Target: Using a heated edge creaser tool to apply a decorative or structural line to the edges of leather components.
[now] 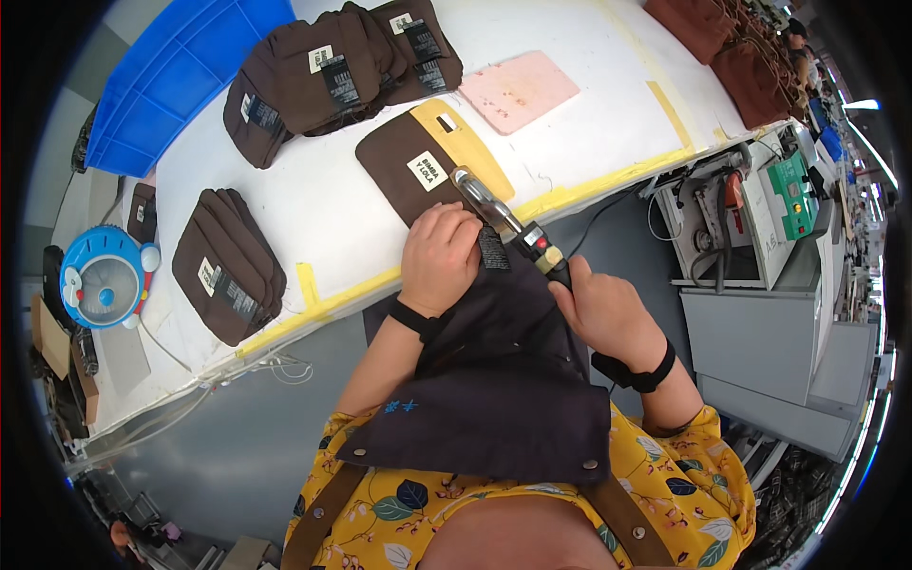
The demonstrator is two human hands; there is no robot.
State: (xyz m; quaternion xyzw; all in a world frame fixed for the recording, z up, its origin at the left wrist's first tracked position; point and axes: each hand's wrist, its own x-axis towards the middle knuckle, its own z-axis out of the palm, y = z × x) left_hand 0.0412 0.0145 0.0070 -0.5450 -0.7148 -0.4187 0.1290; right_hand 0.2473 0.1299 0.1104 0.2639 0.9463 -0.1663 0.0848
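A dark brown fabric piece [388,163] with a white label patch lies near the table's front edge, partly over a yellow board [465,152]. My left hand [441,258] is on the piece's near edge with bent fingers gripping it. Beside those fingers a black printed tag [493,249] hangs over the edge. My right hand [608,309] is closed round the black handle of a hot-air gun [518,223]. Its bent metal nozzle lies over the piece, close to the white patch.
Stacked brown fabric pieces [294,90] lie at the back, with another stack [228,271] at left. A pink pad [521,92] sits behind the yellow board. A blue crate [180,76], a small blue fan [104,275], reddish-brown bags [755,81] and a green control box [791,195] stand around.
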